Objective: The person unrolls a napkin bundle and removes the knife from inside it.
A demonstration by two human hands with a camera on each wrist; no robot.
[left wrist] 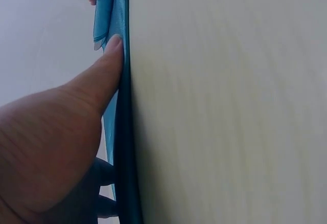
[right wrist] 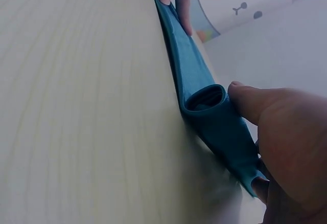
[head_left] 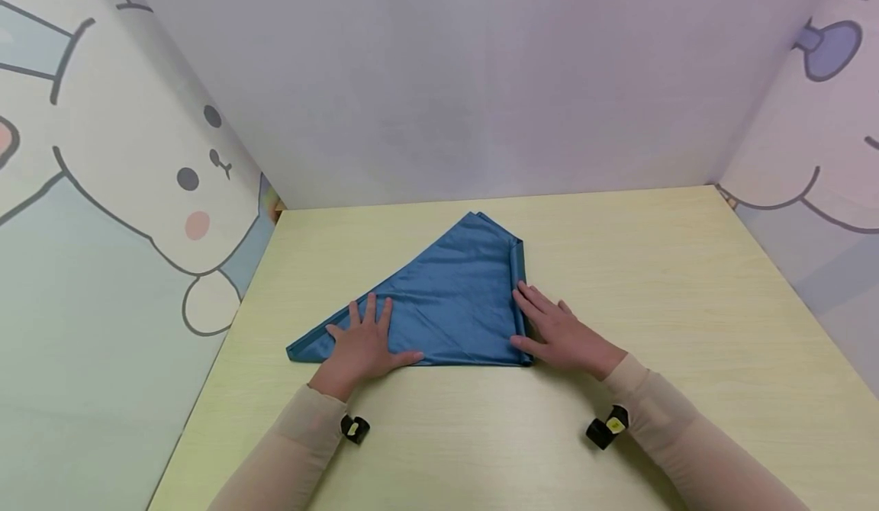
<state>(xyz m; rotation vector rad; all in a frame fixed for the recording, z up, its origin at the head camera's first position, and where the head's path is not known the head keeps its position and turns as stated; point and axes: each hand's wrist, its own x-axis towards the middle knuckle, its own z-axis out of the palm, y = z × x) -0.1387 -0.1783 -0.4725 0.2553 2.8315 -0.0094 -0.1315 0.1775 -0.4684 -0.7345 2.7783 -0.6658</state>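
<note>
Blue cloth [head_left: 453, 305] on table [head_left: 652, 282], left of its middle, 1 corner just short of the far edge, narrow tip pointing at the left edge. Left hand [head_left: 364, 348] flat on it near that tip, fingers straight, spread wide, gripping nothing; right hand [head_left: 561, 333] has straight fingers and thumb touching the rolled side [head_left: 518, 267] toward the table's right edge, not clasped.

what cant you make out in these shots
Cloth beneath the left hand: head view, covered by that hand.
Deep inside the roll: right wrist view, lost in shadow beyond its open end.
Most of the right hand: left wrist view, cut off by the top edge.
Whole rabbit drawing: head view, cut off by the left edge.
Any print on the yellow label: head view, too small.
</note>
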